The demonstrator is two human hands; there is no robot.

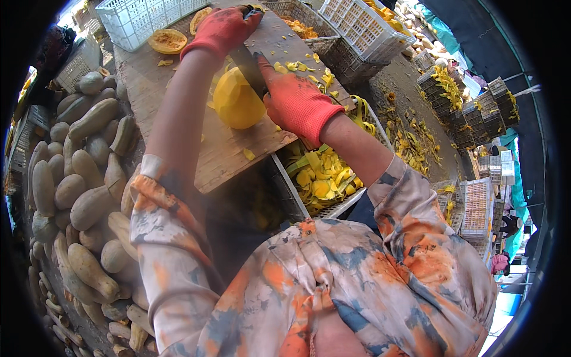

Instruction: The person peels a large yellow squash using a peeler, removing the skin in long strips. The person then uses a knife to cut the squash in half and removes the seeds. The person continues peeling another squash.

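Both my hands wear red gloves with dark, stained fingers. My right hand (296,100) is closed round the handle of a large knife (247,69), one finger stretched along the blade. At the far part of the wooden board (178,107), my left hand (223,29) is bent over something dark and yellow near the blade's far end; what its fingers hold is mostly hidden. A peeled yellow squash piece (238,100) stands on the board between my forearms, beside the blade. A cut squash half (167,41) lies face up left of my left wrist, with another cut piece (199,20) behind it.
Peel fills a crate (290,187) below the board's near edge. Unpeeled squashes (91,207) are heaped at left. A white crate (134,22) stands at the far left, stacked crates (357,33) at the far right. Peel scraps (415,143) litter the ground.
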